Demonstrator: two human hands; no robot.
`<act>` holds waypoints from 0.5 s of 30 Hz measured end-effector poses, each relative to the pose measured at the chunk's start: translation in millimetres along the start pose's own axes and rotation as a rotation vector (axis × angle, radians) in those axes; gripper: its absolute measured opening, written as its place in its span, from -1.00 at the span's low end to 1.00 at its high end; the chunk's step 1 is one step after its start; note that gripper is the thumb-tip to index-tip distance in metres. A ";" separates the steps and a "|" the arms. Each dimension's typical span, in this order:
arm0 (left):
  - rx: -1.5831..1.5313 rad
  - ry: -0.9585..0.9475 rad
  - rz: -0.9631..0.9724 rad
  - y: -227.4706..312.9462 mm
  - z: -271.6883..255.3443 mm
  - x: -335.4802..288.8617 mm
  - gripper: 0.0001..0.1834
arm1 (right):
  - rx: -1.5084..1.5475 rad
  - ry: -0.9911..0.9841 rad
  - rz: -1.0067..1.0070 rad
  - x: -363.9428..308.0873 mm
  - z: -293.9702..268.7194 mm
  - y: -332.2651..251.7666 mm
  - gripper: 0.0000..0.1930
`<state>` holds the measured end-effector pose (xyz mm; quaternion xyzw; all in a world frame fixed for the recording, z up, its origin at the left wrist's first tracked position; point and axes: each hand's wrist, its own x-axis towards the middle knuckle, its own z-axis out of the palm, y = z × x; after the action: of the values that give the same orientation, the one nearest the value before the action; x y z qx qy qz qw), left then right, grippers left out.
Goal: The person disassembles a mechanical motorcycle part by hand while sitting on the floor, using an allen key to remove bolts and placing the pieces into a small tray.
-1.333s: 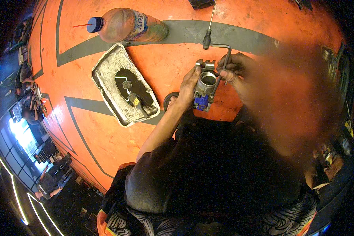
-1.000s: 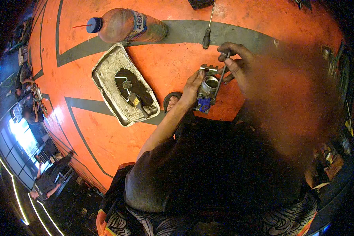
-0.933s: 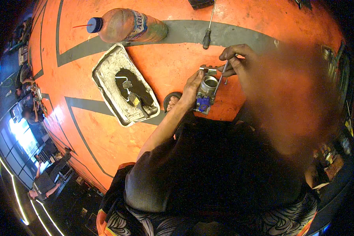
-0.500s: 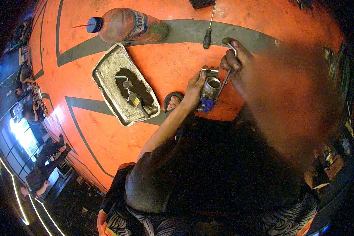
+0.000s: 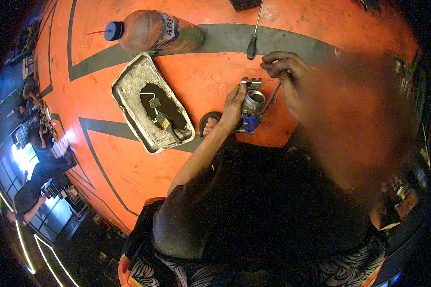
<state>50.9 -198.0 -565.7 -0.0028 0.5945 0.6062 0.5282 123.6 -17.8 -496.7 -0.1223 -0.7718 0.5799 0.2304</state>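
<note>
My left hand (image 5: 232, 106) grips a small metal throttle body (image 5: 252, 108) with a round open bore and a blue part at its lower end. The thumb presses beside a silver bracket at its top. On the other side, my right hand (image 5: 289, 69) is closed, fingers bunched, around the upper part of a thin metal rod tool (image 5: 271, 98), probably an L-shaped key. Its bent end is hidden by the fingers now. The rod slants down along the right side of the throttle body; its tip meets the body low down, and I cannot tell what it sits in.
A dirty metal tray (image 5: 121, 98) with dark liquid and a brush (image 5: 167, 125) stands to the left. Beyond it lies a big plastic bottle (image 5: 148, 32) with a blue cap. A screwdriver (image 5: 252, 47) lies ahead. My sandalled foot (image 5: 210, 125) is close by. People (image 5: 36, 191) are far left.
My right fingers have shifted on the rod, covering its bent end. The throttle body has moved and tilted slightly left. In the left background, a person has moved.
</note>
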 end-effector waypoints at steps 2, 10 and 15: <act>0.009 -0.016 -0.011 4.3 3.3 -2.3 -0.53 | -0.220 0.048 0.018 3.0 -0.4 -16.4 -0.81; -0.111 -0.004 -0.061 -7.6 -2.1 0.0 -0.54 | 0.539 0.236 0.522 -3.8 16.1 -11.0 -0.67; -0.091 0.014 0.005 -10.9 1.6 4.1 -0.51 | 1.070 0.229 0.662 -17.9 19.8 6.0 -0.67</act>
<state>57.1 -197.1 -575.7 -0.0298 0.5699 0.6340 0.5219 128.7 -40.7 -510.6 -0.2838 -0.2673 0.9087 0.1493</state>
